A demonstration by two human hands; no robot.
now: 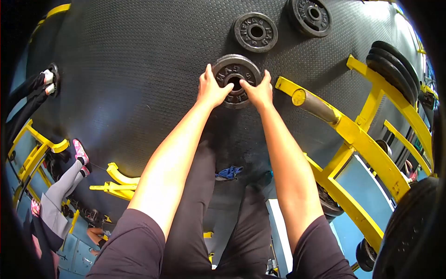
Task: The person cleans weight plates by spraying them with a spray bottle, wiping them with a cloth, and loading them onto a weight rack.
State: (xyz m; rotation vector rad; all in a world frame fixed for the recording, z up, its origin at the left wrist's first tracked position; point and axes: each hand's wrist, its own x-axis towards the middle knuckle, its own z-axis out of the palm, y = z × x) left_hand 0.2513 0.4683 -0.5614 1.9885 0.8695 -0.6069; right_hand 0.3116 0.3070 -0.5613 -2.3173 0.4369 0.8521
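Together, left hand (213, 90), right hand (260, 93) gripping weight plate (234, 69), dark textured floor (139, 69)

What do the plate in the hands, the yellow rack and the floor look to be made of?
Plate: probably cast iron with a dark, semi-matte coating, going by the raised lettering and dull sheen.
Yellow rack: likely painted steel; the coat is glossy, with dark chips.
Floor: seemingly black rubber, given its repeating bumpy texture, though vinyl is possible.

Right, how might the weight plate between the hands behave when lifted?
The weight plate is probably heavy for its size, looking like metal. It shows no bend, so seems stiff; being round, it could roll on edge.
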